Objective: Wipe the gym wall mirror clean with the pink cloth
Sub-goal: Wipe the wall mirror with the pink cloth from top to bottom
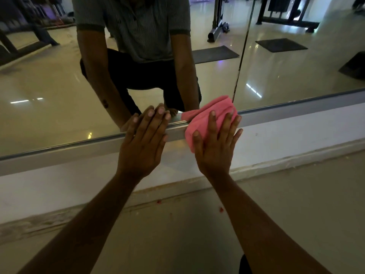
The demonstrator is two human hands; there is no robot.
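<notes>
No text, label, brand, number or sign can be read anywhere in the view.

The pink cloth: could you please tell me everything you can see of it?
The pink cloth is soft, plain fabric, bunched and folded into a pad. It lies against the mirror's lower edge, draped over the silver frame strip. The right hand presses it flat with straight, spread fingers. Its upper part meets the mirror glass, which reflects it. The left hand rests beside it, apart.
</notes>
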